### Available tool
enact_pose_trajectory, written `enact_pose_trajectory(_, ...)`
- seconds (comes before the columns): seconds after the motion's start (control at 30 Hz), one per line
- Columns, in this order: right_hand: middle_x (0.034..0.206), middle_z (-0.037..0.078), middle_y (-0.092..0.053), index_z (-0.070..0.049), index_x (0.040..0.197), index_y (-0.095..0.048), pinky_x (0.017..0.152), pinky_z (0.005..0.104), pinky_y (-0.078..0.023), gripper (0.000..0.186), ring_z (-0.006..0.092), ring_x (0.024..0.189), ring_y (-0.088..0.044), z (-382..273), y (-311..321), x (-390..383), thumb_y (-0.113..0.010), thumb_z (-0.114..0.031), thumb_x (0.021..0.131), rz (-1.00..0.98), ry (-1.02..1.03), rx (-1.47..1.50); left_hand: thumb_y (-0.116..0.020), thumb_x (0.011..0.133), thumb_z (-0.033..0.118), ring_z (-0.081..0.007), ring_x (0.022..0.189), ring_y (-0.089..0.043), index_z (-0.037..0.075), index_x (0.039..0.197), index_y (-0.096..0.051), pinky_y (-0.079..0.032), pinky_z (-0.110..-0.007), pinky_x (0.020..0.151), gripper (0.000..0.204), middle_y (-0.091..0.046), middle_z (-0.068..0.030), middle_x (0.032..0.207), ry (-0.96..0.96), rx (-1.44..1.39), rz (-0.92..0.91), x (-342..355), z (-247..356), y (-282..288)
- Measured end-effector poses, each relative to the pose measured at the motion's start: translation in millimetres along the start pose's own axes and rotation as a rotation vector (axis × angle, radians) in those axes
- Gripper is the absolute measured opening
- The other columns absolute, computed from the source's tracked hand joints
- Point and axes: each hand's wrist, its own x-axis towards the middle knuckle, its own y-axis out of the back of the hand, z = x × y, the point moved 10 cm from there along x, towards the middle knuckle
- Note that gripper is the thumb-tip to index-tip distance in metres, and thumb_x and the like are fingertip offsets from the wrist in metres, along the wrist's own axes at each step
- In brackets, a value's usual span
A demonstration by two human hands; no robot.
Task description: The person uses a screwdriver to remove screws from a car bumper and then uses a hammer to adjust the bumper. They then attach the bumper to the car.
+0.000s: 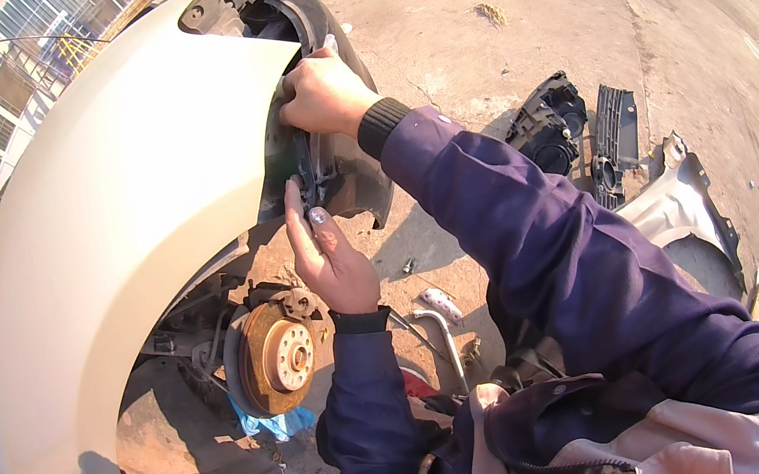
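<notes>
A cream car fender (114, 172) fills the left side, curving over a wheel arch. My right hand (329, 94) is closed at the fender's upper front edge, against a black plastic liner (367, 163); what its fingers hold is hidden. Lower down, my left hand (335, 263) points upward, with thumb and a finger close around a dark part in the gap between fender and liner. That part is too shaded to name. Below and left of this hand, a rusty brake disc (264, 359) with a bare hub shows inside the arch.
On the concrete at the right lie a black headlamp-like housing (548, 126), a black grille piece (615, 134) and a silvery fender panel (673, 200). A bent metal bar (445, 332) and a white item (440, 305) lie below my hands. Blue sheeting (275, 423) shows under the disc.
</notes>
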Motion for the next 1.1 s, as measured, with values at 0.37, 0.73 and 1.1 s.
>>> enact_pose_trajectory(0.37, 0.102, 0.017, -0.083, -0.002, 0.103, -0.086, 0.117, 0.046, -0.048, 0.032, 0.0351, 0.104, -0.076, -14.4, 1.1, 3.7, -0.08, -0.029, 0.087, -0.112, 0.141, -0.188, -0.039, 0.119, 0.022, -0.0276, 0.143, -0.058, -0.006, 0.164, -0.041, -0.049, -0.045, 0.119, 0.053, -0.052, -0.0196, 0.164, 0.196, -0.74, -0.054, 35.8, -40.8, -22.3)
enact_pose_trajectory(0.73, 0.104, 0.021, -0.082, -0.002, 0.105, -0.086, 0.112, 0.0413, -0.053, 0.034, 0.0385, 0.106, -0.077, -22.8, 3.8, -0.5, -0.082, -0.029, 0.085, -0.068, 0.22, -0.245, -0.05, 0.116, 0.018, -0.0286, 0.122, -0.072, -0.007, 0.143, -0.061, -0.058, -0.044, 0.107, 0.038, -0.072, -0.016, 0.136, 0.289, -0.982, -0.064, 63.4, -73.2, -32.1)
enact_pose_trajectory(1.1, 0.107, 0.013, -0.08, -0.019, 0.108, -0.087, 0.092, 0.0415, -0.063, 0.022, 0.0316, 0.102, -0.078, -25.1, -8.0, -2.2, -0.079, -0.023, 0.088, 0.043, 0.403, -0.536, -0.062, 0.11, 0.018, -0.0274, 0.102, -0.079, -0.001, 0.133, -0.07, -0.066, -0.043, 0.089, 0.03, -0.079, -0.0148, 0.119, 0.531, -0.914, -0.091, 90.1, -92.3, -44.1)
